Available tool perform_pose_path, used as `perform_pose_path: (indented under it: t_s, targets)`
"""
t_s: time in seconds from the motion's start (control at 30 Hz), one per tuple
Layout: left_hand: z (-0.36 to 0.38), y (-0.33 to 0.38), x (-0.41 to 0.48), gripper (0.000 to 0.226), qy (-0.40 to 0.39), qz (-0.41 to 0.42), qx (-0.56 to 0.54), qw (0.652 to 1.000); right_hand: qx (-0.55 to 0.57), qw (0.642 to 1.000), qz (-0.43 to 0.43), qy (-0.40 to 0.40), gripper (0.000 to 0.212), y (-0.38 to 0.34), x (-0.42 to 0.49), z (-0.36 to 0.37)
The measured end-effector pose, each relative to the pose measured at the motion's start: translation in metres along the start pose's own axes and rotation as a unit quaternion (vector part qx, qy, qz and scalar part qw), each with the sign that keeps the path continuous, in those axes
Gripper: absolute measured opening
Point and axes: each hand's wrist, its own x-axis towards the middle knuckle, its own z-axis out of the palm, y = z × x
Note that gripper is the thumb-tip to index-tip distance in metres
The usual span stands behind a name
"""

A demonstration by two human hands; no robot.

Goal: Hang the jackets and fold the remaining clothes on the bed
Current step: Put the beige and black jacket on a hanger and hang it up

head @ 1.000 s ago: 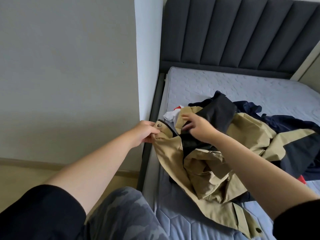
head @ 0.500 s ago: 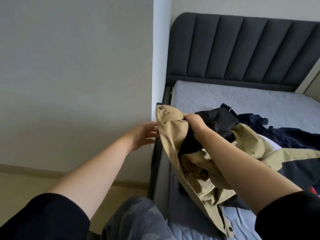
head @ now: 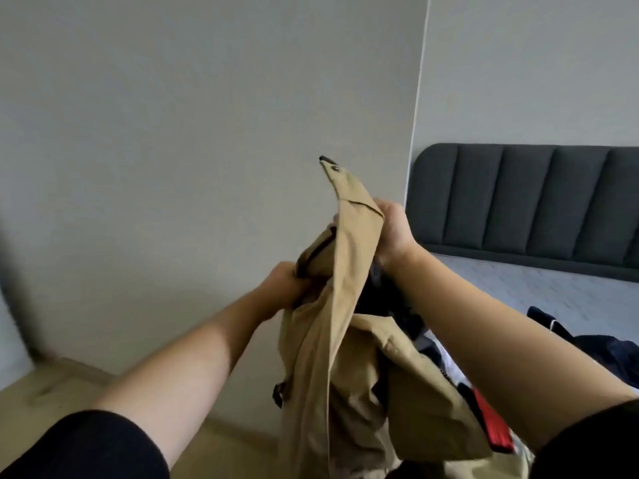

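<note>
Head view: the tan jacket [head: 349,344] hangs in front of me, lifted off the bed [head: 518,288], bunched into long folds, its lower part dropping out of the bottom of the picture. One corner with a dark snap button [head: 334,169] sticks up above my hands against the grey wall [head: 173,133]. A dark lining shows in the gap between the tan folds, just under my right wrist.

Behind the jacket and to my right, the rest of the clothes lie on the mattress near its near edge: a dark navy garment [head: 608,354], a bit of white cloth and a red piece [head: 492,428] that peeks out just beside my right forearm. My right arm crosses in front of that pile and hides much of it. The padded dark headboard [head: 518,202] stands at the far end of the bed, with bare quilted mattress between it and the clothes. A strip of light wooden floor [head: 52,392] shows at the lower left, below the wall.

My right hand [head: 392,233] is closed into a fist around the upper fold of the jacket, the cloth running across my fingers. My left hand [head: 285,283] sits lower and to the left, clamped on a dark-edged fold of the same jacket; its fingers are mostly hidden by the fabric. Both black sleeves [head: 86,447] are pushed up to the elbows.
</note>
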Motion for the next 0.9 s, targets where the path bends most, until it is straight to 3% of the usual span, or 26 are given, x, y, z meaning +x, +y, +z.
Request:
perform_pose_path:
  t_s: [0.03,0.1,0.13,0.2,0.27,0.4,0.53,0.6,0.67,0.73,0.83,0.9]
  targets:
    - [-0.019,0.001,0.006,0.017,0.029,0.005,0.037,0.999,0.010,1.000,-0.004,-0.021,0.045,0.000,0.006,0.006]
    - [-0.062,0.011,0.013,0.026,0.105,0.025,0.057,0.992,-0.095,0.994,-0.015,-0.053,0.047,-0.005,0.024,0.020]
    - [-0.083,0.020,0.012,0.027,0.133,0.047,0.063,0.988,-0.157,0.984,0.021,-0.074,0.045,-0.010,0.030,0.033]
    - [-0.116,0.032,0.009,0.024,0.172,0.075,0.112,0.976,-0.312,0.943,0.056,-0.102,0.042,-0.015,0.041,0.057]
    - [-0.145,0.041,0.008,0.025,0.201,0.084,0.173,0.961,-0.493,0.862,0.021,-0.117,0.041,-0.017,0.049,0.080]
    - [-0.182,0.050,-0.002,0.025,0.250,0.064,0.202,0.945,-0.744,0.651,-0.040,-0.145,0.040,-0.003,0.049,0.131]
    - [-0.197,0.052,-0.012,0.015,0.261,0.078,0.267,0.924,-0.866,0.476,-0.139,-0.058,0.014,0.026,0.048,0.157]
    - [-0.205,0.051,-0.018,0.015,0.280,0.089,0.359,0.886,-0.882,0.416,-0.220,0.001,0.012,0.023,0.049,0.162]
    - [-0.214,0.048,-0.023,0.014,0.306,0.117,0.482,0.813,-0.853,0.430,-0.293,0.028,0.007,0.013,0.051,0.167]
    - [-0.218,0.038,-0.021,0.025,0.326,0.139,0.509,0.784,-0.827,0.449,-0.337,0.035,0.024,0.011,0.055,0.171]
    - [-0.214,0.022,-0.016,0.052,0.254,0.030,0.470,0.845,-0.836,0.445,-0.319,0.026,0.032,0.019,0.055,0.166]
    - [-0.207,0.012,-0.014,0.065,0.178,-0.047,0.489,0.852,-0.855,0.442,-0.271,0.013,0.030,0.029,0.055,0.157]
